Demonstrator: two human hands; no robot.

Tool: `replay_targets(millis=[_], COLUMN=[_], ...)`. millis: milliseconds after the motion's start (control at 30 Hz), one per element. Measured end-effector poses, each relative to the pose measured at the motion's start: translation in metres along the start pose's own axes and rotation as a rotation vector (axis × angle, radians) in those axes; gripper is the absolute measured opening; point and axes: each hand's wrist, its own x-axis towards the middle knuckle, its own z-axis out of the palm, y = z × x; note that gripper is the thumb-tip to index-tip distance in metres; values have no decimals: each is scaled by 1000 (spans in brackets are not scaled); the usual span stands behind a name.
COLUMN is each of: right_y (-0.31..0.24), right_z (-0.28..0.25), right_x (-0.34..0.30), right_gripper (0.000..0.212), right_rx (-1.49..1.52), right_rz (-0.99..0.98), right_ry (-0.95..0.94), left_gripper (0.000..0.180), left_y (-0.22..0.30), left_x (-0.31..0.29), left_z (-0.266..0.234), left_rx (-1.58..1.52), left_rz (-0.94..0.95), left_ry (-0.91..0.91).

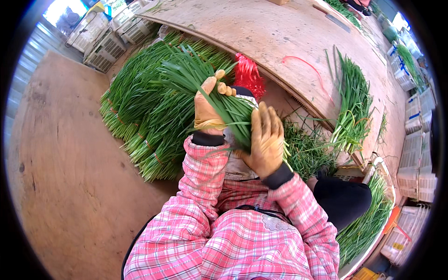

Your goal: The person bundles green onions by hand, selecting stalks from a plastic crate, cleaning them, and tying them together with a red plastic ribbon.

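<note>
From the head camera, the bunch of green chives (219, 100) runs slantwise between both hands, leaf tips fanning up-left past the left hand (206, 109), root ends tucked under the right hand (267, 140). Both gloved hands are clenched around it, left nearer the leaves, right lower, palm down, above the tied bundles (140, 126) lying left.

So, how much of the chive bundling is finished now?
Done: a pile of tied bundles lies at the left. In hand: the left hand and right hand grip one bunch. Left: loose chives on the table.
</note>
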Motion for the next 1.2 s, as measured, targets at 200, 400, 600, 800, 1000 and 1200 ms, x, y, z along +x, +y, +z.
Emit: replay_targets(millis=[200,400,600,800,1000,1200], right_y=[50,87,86,123,96,56], right_z=[-52,-112,-74,-61,-51,-15], right_x=[27,41,35,-20,-84,-39], right_gripper=[81,40,48,39,16,25], right_rx=[479,948,1216,925,697,63], right_rz=[101,167,196,300,149,32], right_ry=[-143,-657,-707,-191,115,151], left_gripper=[24,46,37,30,23,19], left_y=[-19,-21,-21,14,7,8], left_x=[-8,0,12,25,16,20], left_z=[73,105,64,-25,-71,-71], left_rx=[164,402,163,256,128,127], left_rz=[-138,-302,-315,-81,52,5], left_ry=[-102,-501,-603,-12,110,136])
